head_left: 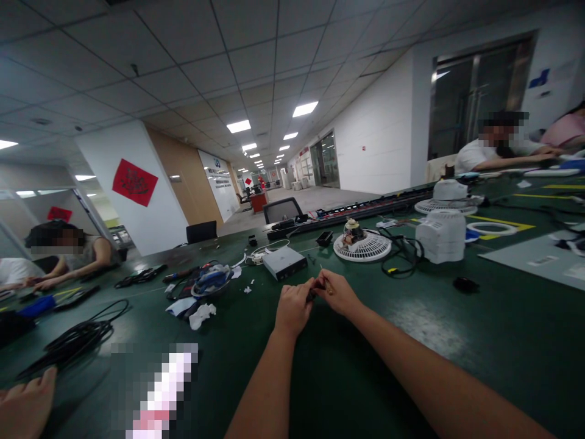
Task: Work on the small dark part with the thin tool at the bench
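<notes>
My left hand (295, 306) and my right hand (338, 292) meet above the green table, fingers closed around a small dark object (311, 295). Fingers cover most of it, so its kind cannot be made out. A thin light tip shows at my right fingers, too small to name. Just beyond my hands lies a silver-grey box-shaped device (284, 263). To its right are a small black open box (324, 238) and a white fan grille (363, 245) with a motor on it.
A white plastic housing (440, 236) and black cable (406, 253) lie right. Blue cloth-like material (212, 279) and white scraps (202, 316) lie left, near coiled black cable (75, 338). Another person's hand (27, 399) rests at the lower left. Other people sit at both sides.
</notes>
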Tool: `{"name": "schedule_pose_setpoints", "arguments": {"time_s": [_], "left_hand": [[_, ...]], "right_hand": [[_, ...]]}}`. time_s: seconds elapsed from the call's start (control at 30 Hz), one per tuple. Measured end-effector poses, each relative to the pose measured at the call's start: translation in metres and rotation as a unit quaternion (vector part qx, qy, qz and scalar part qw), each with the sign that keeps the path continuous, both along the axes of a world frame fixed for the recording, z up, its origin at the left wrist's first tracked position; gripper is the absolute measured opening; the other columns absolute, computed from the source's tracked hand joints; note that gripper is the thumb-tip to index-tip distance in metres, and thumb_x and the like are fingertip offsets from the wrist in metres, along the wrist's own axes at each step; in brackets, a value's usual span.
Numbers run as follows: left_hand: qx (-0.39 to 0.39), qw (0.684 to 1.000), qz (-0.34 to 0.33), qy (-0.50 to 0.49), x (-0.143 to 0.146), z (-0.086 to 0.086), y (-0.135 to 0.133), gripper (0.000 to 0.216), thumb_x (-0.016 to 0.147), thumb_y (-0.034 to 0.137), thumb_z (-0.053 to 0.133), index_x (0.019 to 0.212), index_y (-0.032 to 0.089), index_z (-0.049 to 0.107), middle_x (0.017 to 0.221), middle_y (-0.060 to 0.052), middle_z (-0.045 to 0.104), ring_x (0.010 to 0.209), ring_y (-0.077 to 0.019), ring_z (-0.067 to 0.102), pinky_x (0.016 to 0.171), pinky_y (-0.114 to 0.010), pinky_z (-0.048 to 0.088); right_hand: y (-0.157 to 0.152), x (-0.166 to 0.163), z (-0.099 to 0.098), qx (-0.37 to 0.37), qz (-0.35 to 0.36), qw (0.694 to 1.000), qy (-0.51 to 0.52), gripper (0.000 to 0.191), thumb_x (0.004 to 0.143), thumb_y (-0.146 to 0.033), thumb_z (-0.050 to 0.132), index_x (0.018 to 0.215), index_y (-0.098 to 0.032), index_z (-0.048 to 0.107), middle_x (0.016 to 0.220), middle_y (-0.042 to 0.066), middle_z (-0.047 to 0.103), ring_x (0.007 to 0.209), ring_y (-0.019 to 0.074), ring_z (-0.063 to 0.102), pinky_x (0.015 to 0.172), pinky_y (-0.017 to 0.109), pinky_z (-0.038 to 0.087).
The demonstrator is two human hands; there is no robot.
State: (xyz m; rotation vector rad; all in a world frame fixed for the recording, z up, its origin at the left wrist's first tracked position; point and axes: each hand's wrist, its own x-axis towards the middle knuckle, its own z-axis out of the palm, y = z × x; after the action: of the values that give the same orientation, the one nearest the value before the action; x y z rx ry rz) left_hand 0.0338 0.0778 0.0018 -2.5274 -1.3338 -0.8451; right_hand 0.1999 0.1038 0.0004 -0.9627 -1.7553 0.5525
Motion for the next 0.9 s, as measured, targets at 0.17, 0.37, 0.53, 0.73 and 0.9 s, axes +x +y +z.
{"name": "schedule_pose_setpoints", "arguments": {"time_s": [0.17,0.37,0.53,0.73,0.9], "left_hand": [[0.012,1.0,0.0,0.005,-0.0005,-0.0014,0.0011,0.057,0.081,0.011,0.06,0.134,0.022,0.044,0.114,-0.005,0.066,0.099,-0.0191,0.059,0.091,-0.037,0.04],[-0.001,1.0,-0.017,0.014,0.0003,-0.001,0.0002,0.057,0.08,0.007,0.058,0.133,0.025,0.046,0.108,-0.002,0.067,0.098,-0.0189,0.058,0.09,-0.037,0.039],[-0.006,1.0,-0.017,0.01,0.0003,0.0012,-0.0023,0.056,0.08,0.004,0.055,0.132,0.025,0.048,0.111,-0.003,0.067,0.101,-0.0187,0.058,0.09,-0.037,0.038],[-0.006,1.0,-0.004,0.008,0.0015,0.0018,-0.0033,0.051,0.082,0.009,0.055,0.131,0.023,0.048,0.115,-0.005,0.066,0.103,-0.0193,0.058,0.091,-0.037,0.039],[0.0,1.0,0.006,0.009,0.0025,0.0019,-0.0034,0.048,0.085,0.012,0.053,0.131,0.023,0.047,0.117,-0.006,0.064,0.105,-0.019,0.057,0.091,-0.037,0.039]], "right_hand": [[0.0011,0.0014,0.0006,-0.003,-0.023,0.999,-0.024,0.026,0.068,-0.022,0.065,0.07,-0.023,0.039,0.07,-0.002,0.063,0.064,0.0155,0.055,0.061,0.026,0.039],[0.0032,0.0035,-0.0027,-0.007,-0.028,0.997,-0.074,0.027,0.066,-0.019,0.067,0.072,-0.022,0.041,0.07,-0.002,0.06,0.064,0.0152,0.054,0.06,0.025,0.037],[0.0048,0.0043,-0.0063,0.006,-0.05,0.995,-0.09,0.024,0.07,-0.023,0.067,0.074,-0.022,0.043,0.07,-0.001,0.06,0.063,0.016,0.055,0.058,0.025,0.036],[0.0031,0.0022,-0.0064,0.013,-0.044,0.995,-0.086,0.022,0.076,-0.026,0.062,0.071,-0.022,0.041,0.067,-0.001,0.059,0.06,0.0151,0.053,0.057,0.025,0.035],[0.0044,0.0043,-0.0043,-0.008,0.018,0.999,-0.048,0.026,0.074,-0.028,0.064,0.069,-0.022,0.039,0.07,-0.001,0.062,0.063,0.0145,0.054,0.059,0.025,0.038]]}}
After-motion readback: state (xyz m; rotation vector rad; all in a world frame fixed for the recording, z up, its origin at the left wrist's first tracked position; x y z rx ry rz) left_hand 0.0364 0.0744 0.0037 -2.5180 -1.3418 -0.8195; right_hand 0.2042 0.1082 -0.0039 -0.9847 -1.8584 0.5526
